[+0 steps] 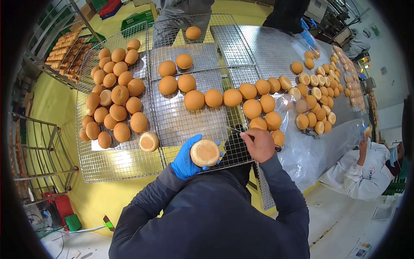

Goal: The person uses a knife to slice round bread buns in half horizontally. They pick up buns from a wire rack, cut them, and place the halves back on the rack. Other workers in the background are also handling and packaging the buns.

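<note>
My left hand (188, 159), in a blue glove, is closed round a bun (205, 153) with its pale, flat face up. To its right, my bare right hand (260, 144) grips a thin metal tool (234, 129) whose narrow tip points left, over the wire rack (172, 142). The fingers hide most of the tool, so its exact kind is unclear. A single bun (148, 141) with a pale face up lies on the rack left of my gloved hand. A row of brown buns (233, 98) runs across the rack beyond both hands.
Many brown buns (118, 113) crowd the left rack. More buns (321, 97) cover the perforated metal table (271, 47) at right, beside clear plastic sheeting (302, 151). A person in white (366, 170) stands at right; another in grey (183, 13) stands across. A metal trolley (43, 172) is at left.
</note>
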Available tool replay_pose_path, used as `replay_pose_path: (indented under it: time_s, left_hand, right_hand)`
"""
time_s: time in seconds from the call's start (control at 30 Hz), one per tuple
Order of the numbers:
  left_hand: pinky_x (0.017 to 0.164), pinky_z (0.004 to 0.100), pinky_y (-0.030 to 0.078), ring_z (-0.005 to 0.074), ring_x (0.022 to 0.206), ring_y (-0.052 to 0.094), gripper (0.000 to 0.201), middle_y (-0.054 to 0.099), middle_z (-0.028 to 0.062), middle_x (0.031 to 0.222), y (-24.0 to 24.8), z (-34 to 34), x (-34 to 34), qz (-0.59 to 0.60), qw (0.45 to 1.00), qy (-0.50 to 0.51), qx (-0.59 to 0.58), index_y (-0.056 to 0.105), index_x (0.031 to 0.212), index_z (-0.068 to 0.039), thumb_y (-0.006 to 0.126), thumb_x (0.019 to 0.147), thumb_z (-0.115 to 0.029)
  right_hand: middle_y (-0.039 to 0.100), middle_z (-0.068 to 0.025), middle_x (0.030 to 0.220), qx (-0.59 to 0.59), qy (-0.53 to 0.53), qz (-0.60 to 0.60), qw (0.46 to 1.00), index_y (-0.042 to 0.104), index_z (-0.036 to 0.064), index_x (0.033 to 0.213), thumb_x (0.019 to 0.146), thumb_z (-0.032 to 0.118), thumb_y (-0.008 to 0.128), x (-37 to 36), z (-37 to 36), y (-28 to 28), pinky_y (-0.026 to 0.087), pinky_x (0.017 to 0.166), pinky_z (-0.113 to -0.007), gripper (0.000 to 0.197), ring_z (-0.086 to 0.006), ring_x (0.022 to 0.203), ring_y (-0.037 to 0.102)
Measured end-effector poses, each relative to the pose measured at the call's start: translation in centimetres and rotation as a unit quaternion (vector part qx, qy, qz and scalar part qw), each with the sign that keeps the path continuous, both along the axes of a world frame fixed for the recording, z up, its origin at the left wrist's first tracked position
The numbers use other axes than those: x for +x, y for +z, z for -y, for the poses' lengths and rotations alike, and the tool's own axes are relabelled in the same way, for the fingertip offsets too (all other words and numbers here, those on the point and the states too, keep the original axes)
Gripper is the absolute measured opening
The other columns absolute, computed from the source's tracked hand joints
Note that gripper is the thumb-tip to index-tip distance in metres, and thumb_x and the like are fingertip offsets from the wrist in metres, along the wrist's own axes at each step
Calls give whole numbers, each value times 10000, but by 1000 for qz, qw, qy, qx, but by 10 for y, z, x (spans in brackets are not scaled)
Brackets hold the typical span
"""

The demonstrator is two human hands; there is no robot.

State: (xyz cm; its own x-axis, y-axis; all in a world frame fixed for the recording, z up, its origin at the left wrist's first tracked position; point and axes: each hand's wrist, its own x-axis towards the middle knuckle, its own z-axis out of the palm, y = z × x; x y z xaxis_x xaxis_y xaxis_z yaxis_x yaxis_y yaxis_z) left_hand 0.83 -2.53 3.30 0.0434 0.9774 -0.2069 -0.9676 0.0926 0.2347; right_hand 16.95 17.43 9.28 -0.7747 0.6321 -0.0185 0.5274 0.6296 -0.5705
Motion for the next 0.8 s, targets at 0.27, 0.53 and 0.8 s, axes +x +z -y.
replay_pose_path:
  time_s: [0.27,0.53,0.8]
  left_hand:
    - [1083,357,377,241,1290,472,538,487,166,1400,1,-13,11,-480,869,67,-102,395,1432,5,441,1024,-342]
    - [1104,345,333,226,1376,358,454,362,136,1514,-16,-34,27,-519,853,-23,-51,458,1405,-25,557,980,-148]
    - [1127,395,300,262,1430,272,429,286,147,1548,-13,-61,26,-602,798,35,-1,523,1367,-82,590,956,-187]
  right_hand:
    - [614,-15,837,-410,-101,-116,899,607,1,1143,912,236,668,7,65,-75,406,545,-219,335,-58,625,496]
    - [658,-54,804,-442,-129,1,888,652,-29,1102,849,466,702,33,20,-68,463,623,-289,558,-121,674,573]
    - [555,8,629,-476,-309,-382,729,644,30,957,920,335,620,91,-81,-27,318,451,-225,308,-74,495,452]
